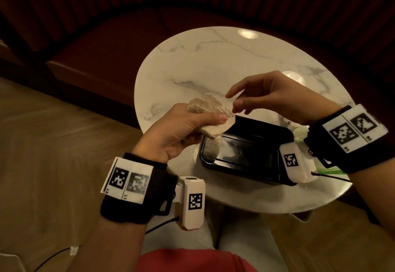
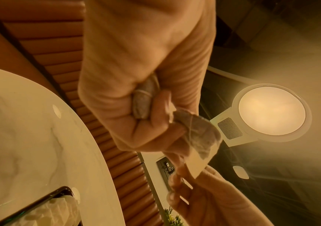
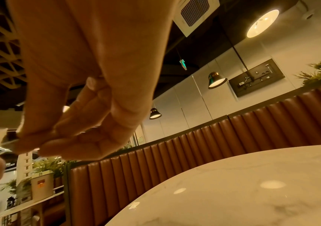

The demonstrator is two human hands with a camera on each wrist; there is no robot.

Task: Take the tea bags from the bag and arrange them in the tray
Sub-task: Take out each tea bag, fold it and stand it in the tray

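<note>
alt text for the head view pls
Left hand grips a bunch of white paper tea bags above a glossy black rectangular tray on a round white marble table; the open right hand reaches toward them.

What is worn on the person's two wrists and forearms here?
Each bare forearm carries a black wrist strap, left and right, with white cards printed with black square codes. A white box camera, left and right, with its own code and a thin dark cable, is clipped on. No sleeves.
</note>
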